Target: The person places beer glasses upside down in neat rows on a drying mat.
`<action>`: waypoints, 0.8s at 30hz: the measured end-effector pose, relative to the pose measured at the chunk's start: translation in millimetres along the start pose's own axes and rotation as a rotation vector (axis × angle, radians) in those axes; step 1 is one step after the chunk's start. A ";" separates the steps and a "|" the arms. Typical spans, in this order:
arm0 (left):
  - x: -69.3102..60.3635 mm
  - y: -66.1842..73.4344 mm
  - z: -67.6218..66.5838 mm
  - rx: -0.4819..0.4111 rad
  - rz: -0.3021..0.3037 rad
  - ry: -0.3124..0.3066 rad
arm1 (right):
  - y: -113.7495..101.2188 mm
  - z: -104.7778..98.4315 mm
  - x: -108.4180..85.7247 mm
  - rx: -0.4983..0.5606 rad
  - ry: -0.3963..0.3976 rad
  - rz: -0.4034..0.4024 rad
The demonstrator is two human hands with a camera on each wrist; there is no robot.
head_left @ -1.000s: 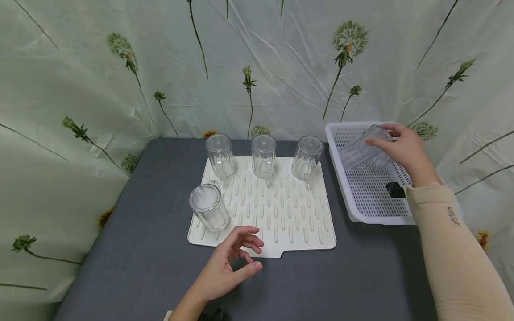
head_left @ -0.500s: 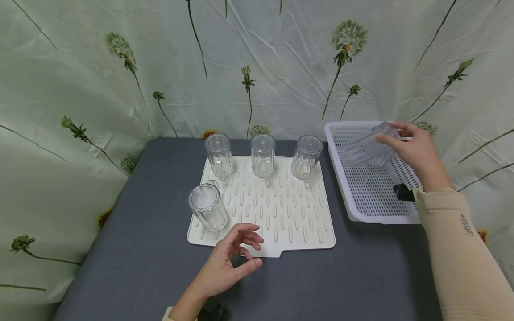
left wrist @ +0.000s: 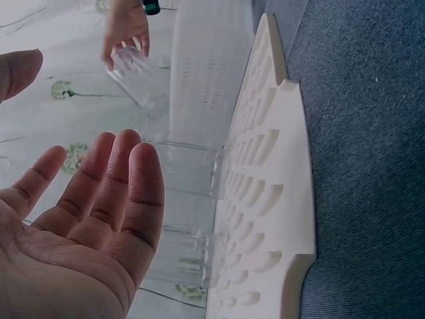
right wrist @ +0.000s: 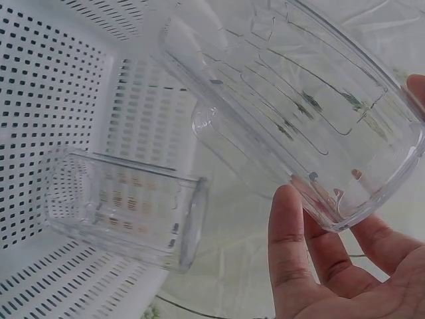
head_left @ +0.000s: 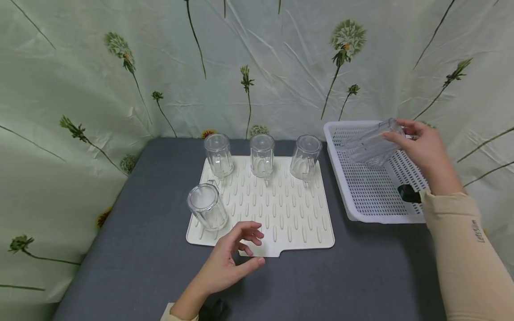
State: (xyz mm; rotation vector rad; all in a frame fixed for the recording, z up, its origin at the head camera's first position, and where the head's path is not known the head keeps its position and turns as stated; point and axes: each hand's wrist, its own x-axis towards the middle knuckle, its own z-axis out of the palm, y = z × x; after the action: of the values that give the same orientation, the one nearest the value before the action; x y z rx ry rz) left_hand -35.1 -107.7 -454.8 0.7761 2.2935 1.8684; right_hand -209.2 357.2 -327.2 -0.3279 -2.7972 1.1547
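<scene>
The right hand (head_left: 427, 149) grips a clear glass mug (head_left: 373, 140) by its base end, tilted above the white basket (head_left: 345, 196). In the right wrist view, thumb and fingers pinch that mug (right wrist: 292, 100), and a second clear mug (right wrist: 126, 209) lies on its side in the basket. The left hand (head_left: 226, 263) hovers at the front edge of the white ribbed mat (head_left: 281, 223), fingers loosely bent, holding nothing. Closest to it, an upside-down mug (head_left: 209, 207) stands on the mat's left side. Three more upside-down mugs (head_left: 218, 156) (head_left: 263, 156) (head_left: 306, 157) line its back edge.
A dark grey cloth (head_left: 132, 249) covers the table under the mat and basket. Behind it hangs a pale curtain (head_left: 281, 67) with a flower print, close to the back edges of mat and basket. The basket stands to the right of the mat.
The right hand has moved right and slightly up with its mug, which has risen a little in the basket area. The left hand has barely moved.
</scene>
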 end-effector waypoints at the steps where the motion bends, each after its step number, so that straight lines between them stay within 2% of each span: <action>1: 0.7 0.6 -0.3 0.000 -0.006 0.002 | -1.1 -0.6 -1.2 0.000 0.002 0.001; 5: 4.9 3.4 -1.2 0.021 -0.011 0.016 | -5.6 -3.4 -6.8 0.012 0.001 0.004; 11: 16.9 6.0 1.8 0.082 0.051 0.023 | -7.5 -7.8 -16.2 0.027 -0.006 -0.017; 16: 26.5 10.5 1.0 0.098 0.056 0.030 | -11.8 -7.4 -23.6 0.031 -0.019 -0.034; 24: 38.4 13.5 -2.3 0.124 0.053 0.048 | -23.9 -2.4 -46.3 0.102 -0.107 -0.082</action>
State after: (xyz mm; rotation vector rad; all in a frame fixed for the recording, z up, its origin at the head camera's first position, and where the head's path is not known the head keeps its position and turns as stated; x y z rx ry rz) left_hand -64.8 -91.5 -432.0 0.8231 2.4616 1.7993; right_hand -167.6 331.5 -309.1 -0.1447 -2.7983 1.3274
